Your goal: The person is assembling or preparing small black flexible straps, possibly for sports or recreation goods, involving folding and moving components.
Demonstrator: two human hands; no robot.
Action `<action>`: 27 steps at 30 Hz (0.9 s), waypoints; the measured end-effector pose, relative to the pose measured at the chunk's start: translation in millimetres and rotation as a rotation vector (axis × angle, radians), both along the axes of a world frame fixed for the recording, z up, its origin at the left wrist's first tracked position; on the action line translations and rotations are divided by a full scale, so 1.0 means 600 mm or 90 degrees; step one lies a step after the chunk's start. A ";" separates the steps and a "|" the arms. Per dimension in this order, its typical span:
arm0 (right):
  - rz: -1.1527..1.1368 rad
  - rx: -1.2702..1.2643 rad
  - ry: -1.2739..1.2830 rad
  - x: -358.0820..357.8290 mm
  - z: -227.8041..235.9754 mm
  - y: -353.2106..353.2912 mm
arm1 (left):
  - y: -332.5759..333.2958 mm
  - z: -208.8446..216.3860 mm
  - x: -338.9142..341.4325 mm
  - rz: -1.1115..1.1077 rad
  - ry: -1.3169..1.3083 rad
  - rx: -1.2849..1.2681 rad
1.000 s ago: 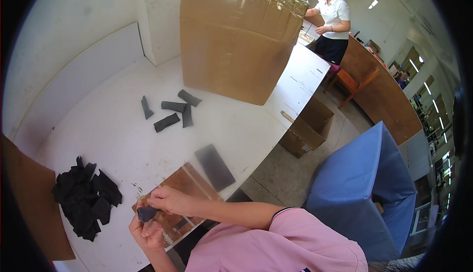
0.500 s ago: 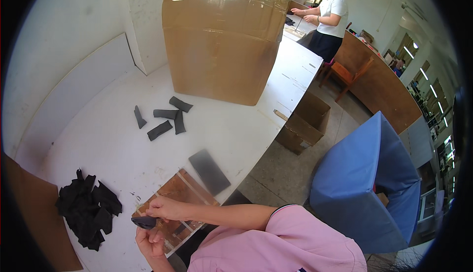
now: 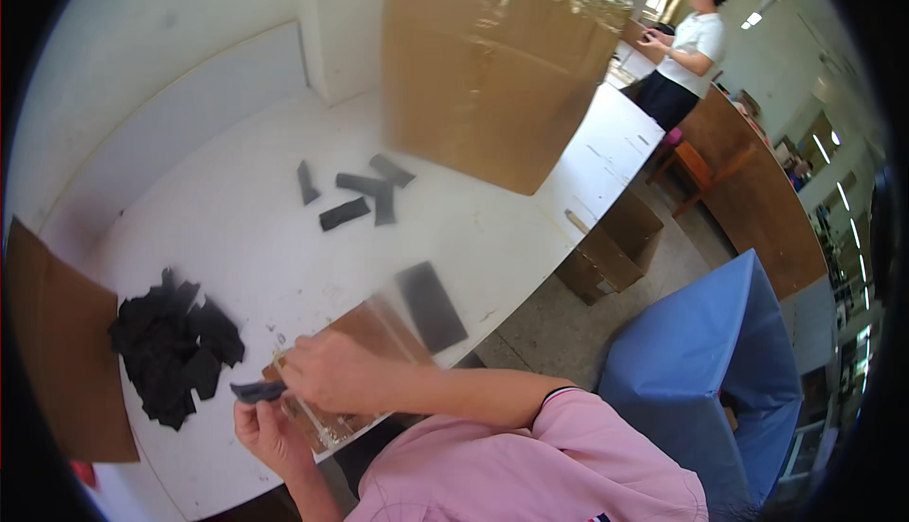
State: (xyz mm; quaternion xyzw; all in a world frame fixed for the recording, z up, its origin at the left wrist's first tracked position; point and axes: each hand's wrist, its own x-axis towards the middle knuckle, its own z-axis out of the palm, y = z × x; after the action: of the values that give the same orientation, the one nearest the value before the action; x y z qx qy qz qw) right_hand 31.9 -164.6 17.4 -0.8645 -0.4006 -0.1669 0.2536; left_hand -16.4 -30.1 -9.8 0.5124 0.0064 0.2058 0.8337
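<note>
A small folded piece of black fabric (image 3: pixel 257 391) is held above the front of the white table. My left hand (image 3: pixel 269 433) pinches it from below, thumb and fingers closed on it. At the cloth's right end, my right hand (image 3: pixel 331 371) has its fingers curled; what lies between its fingertips is hidden. Beneath both hands lies a brown board (image 3: pixel 371 325) with clear tape strips across it. To the left rests a heap of black fabric pieces (image 3: pixel 175 356). Farther back, several dark folded pieces (image 3: pixel 345 213) lie loosely grouped.
A dark grey flat plate (image 3: pixel 432 306) lies beside the board. A large taped carton (image 3: pixel 492 77) stands at the back of the table (image 3: pixel 454 229). Brown cardboard (image 3: pixel 66 352) rises at left. On the floor are an open carton (image 3: pixel 611 249) and a blue fabric bin (image 3: pixel 677 352). Another person (image 3: pixel 691 49) stands beyond.
The view has shifted, so the table things sit farther right and higher. My hands stay together at the black fabric piece, which shows flatter and more edge-on. The other person's hands have come closer together.
</note>
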 end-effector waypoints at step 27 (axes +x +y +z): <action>-0.011 0.189 0.294 -0.006 -0.124 -0.018 | -0.014 -0.004 0.035 -0.217 0.011 0.242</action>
State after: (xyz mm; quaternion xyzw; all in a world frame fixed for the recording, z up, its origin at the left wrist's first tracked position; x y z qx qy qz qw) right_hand 28.2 -175.5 -56.8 -0.8362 -0.2960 -0.0243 0.4611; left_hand 4.7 -38.4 -12.0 0.6552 -0.1122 0.0553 0.7451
